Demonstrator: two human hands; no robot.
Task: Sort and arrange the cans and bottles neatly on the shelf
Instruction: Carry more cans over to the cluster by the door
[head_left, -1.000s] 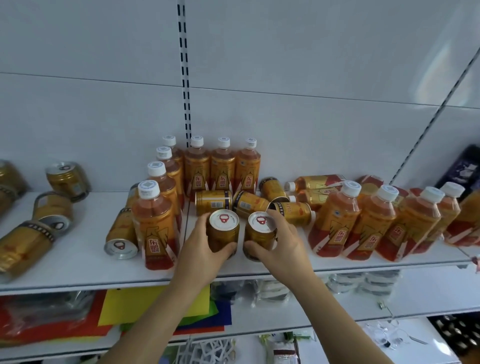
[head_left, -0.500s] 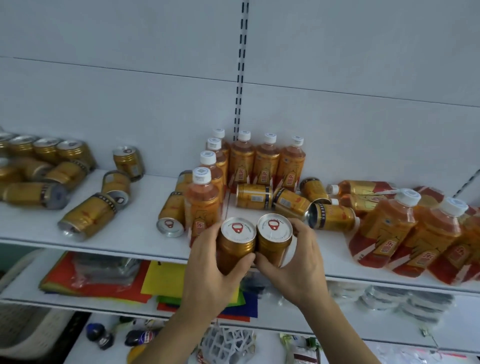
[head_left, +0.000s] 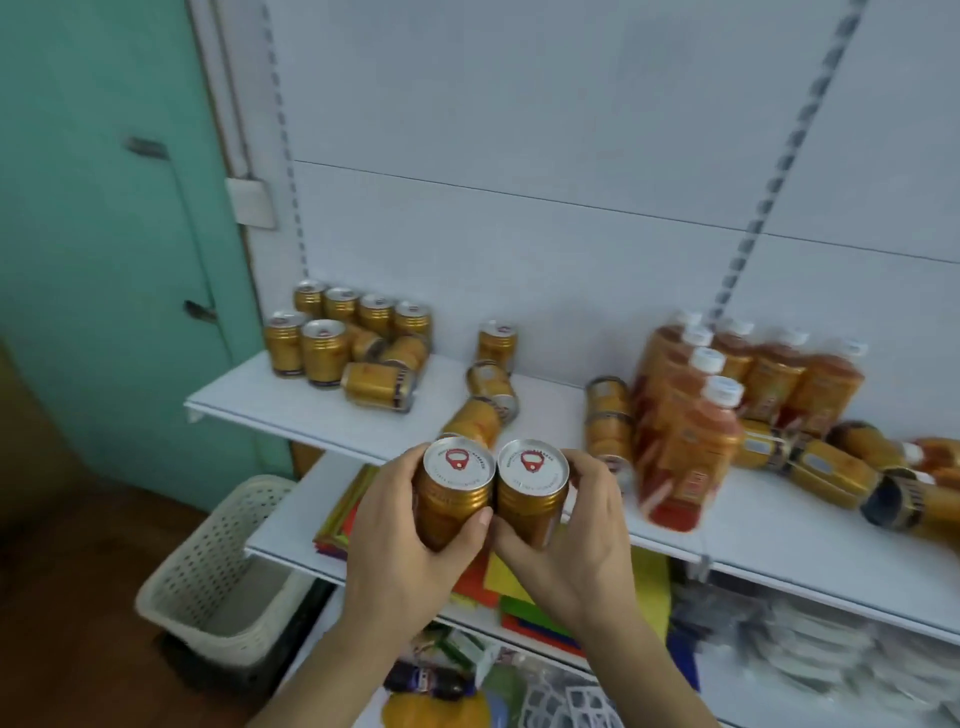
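Observation:
My left hand (head_left: 410, 545) grips an upright gold can (head_left: 454, 488) and my right hand (head_left: 576, 530) grips a second gold can (head_left: 531, 483); the two cans touch side by side, held in front of the white shelf (head_left: 322, 421). At the shelf's far left stand several upright gold cans (head_left: 324, 351), with a few lying beside them (head_left: 379, 385). More cans lie loose mid-shelf (head_left: 491, 384). Orange tea bottles with white caps (head_left: 691, 447) stand to the right, with toppled cans (head_left: 831, 475) beyond them.
A white perforated basket (head_left: 228, 571) sits on the floor at lower left, beside a teal wall (head_left: 104, 260). Lower shelves hold coloured paper sheets (head_left: 498, 577) and packaged goods. A slotted upright (head_left: 753, 223) runs up the back panel.
Both hands have lifted the two cans off the shelf and carried them left, away from the bottles. The view has swung left, revealing the standing cans, the basket and the teal wall.

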